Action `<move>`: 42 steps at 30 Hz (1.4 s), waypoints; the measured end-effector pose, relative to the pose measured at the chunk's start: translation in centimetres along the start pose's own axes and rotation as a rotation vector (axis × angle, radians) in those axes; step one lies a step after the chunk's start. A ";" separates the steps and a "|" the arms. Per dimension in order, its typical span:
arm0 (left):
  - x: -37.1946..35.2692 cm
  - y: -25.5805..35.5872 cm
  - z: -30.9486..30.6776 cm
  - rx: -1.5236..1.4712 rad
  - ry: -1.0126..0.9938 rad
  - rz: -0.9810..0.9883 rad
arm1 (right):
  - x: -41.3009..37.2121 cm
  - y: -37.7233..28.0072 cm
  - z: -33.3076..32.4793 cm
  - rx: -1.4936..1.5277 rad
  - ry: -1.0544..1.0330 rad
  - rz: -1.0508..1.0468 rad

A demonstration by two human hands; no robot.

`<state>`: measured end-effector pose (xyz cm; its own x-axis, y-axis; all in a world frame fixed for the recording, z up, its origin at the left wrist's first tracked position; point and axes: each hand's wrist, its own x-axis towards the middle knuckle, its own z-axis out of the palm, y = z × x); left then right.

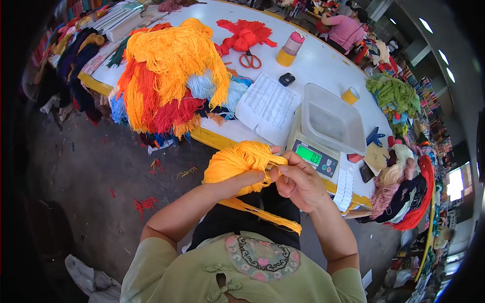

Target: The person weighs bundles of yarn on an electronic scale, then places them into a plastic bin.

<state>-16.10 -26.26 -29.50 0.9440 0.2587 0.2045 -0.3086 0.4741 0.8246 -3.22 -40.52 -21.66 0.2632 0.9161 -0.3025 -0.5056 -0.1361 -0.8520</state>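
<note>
A bundle of yellow yarn (227,164) is held in front of my body, just off the table's front edge. My left hand (245,181) wraps round it from below, thumb lying across the strands. With fingertips pinched together, my right hand (302,183) grips the looped strands at the bundle's right end. Loose yellow strands hang below toward my lap. Close beyond my right hand stands a digital scale (316,157) with a lit green display, bearing a clear plastic tub (333,118). Printed sheets (268,106) lie left of the scale.
A tall heap of orange, red and blue yarn (177,60) covers the table's left side. Red-handled scissors (250,60), a pink-lidded bottle (290,49) and a tape roll (350,95) sit further back. More yarn (404,189) hangs at right. A person in pink (346,31) is beyond.
</note>
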 end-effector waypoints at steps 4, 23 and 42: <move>-0.7 0.8 -2.0 -0.298 -0.096 -0.254 | 0.6 1.0 -1.6 -0.406 -0.178 0.040; -33.6 -23.9 -29.2 0.224 1.460 -0.930 | -4.8 -41.0 -3.8 -0.457 -0.060 -1.236; -17.4 -1.2 -20.5 -0.011 1.109 0.200 | -3.1 -4.5 -16.0 -2.092 0.532 -0.607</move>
<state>-34.51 -14.09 -44.82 0.2540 0.9333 -0.2539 -0.4492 0.3463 0.8236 11.39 -48.81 -23.71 0.3128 0.8856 0.3434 0.9153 -0.3776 0.1399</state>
